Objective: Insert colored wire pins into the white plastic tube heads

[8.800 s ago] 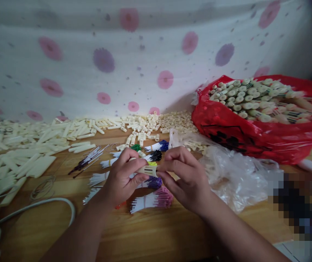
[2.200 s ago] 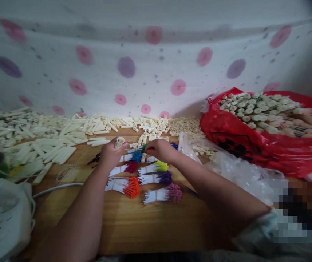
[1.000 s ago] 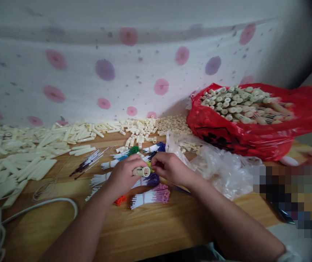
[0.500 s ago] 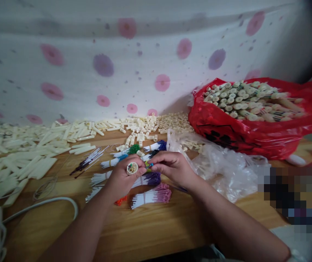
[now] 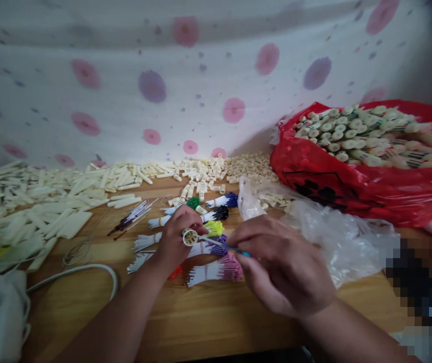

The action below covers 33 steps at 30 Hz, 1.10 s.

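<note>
My left hand is closed round a short cream plastic tube, its round open end turned toward me. My right hand pinches a thin white refill with a blue tip; the refill's far end reaches the tube's open end. Under both hands lie bundles of refills with pink, purple, yellow, black, blue, green and orange tips on the wooden table.
Heaps of cream plastic shells cover the left. Small cream caps lie at the back. A red bag full of finished pens stands right, clear plastic bags before it. A white cable curves at the left.
My right hand has drawn back toward me and now holds a blue-tipped refill to the tube's end. The left hand keeps the tube, its open end still facing me.
</note>
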Available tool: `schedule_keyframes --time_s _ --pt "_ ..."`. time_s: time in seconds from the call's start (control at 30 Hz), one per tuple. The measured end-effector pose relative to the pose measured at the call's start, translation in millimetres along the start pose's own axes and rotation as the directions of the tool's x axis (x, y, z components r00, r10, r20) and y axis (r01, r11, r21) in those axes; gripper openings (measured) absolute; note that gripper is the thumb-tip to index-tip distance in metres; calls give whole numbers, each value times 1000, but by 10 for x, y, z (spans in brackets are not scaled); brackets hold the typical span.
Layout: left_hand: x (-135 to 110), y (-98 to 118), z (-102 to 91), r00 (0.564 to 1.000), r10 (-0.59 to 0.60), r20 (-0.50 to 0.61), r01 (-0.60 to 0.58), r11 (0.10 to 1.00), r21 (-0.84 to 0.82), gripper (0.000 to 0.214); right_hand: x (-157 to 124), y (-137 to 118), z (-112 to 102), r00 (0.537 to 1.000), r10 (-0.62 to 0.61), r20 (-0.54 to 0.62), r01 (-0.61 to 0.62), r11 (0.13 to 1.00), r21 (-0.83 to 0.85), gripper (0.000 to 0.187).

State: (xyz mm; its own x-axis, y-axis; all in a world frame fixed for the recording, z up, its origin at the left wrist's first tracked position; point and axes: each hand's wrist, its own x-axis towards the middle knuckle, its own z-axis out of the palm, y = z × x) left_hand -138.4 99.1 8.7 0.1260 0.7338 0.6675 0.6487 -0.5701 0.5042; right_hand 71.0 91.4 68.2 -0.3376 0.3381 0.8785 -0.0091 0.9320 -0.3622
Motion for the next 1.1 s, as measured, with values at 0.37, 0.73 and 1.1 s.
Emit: schedule_keyframes --time_s 0.37,0.73,1.1 --pt "9 19 27 997 74 -9 -74 997 35 10 -88 76 189 994 -106 -18 103 987 -126 18" --pt "-33 -58 1 995 87 43 -89 996 29 7 -95 86 271 995 -92 -44 86 989 -122 11" --pt "-18 -96 -30 995 90 52 -92 995 27 7 -100 122 291 998 -16 -64 13 999 -50 14"
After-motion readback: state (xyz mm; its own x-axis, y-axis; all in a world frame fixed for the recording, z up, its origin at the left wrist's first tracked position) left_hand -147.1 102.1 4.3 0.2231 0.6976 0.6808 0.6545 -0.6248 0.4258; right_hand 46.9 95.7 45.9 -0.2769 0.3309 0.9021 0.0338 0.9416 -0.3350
